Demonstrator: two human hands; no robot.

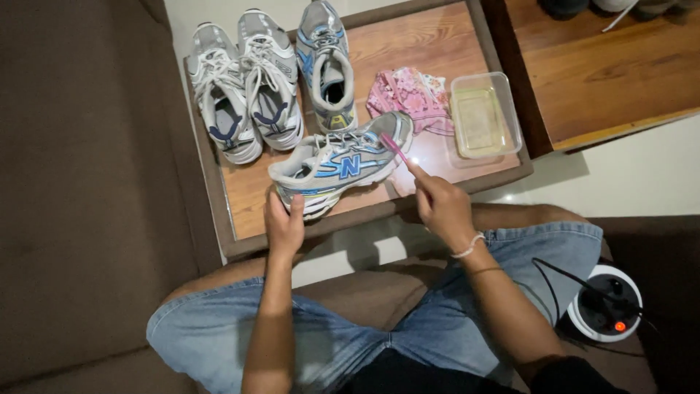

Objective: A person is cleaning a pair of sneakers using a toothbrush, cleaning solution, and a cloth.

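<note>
My left hand [284, 222] grips the heel of a grey and blue running shoe [339, 162], which lies on its side on a low wooden table [240, 197]. My right hand [441, 204] holds a pink toothbrush [394, 147] with its head against the toe end of that shoe. Both forearms reach out over my knees in denim shorts.
Three more grey sneakers [248, 84] stand at the table's far left and middle. A pink patterned cloth [412, 95] lies beside a clear plastic container [485, 117] of yellowish liquid. A brown sofa [87, 182] is at left; a white round power strip [605, 303] sits at right.
</note>
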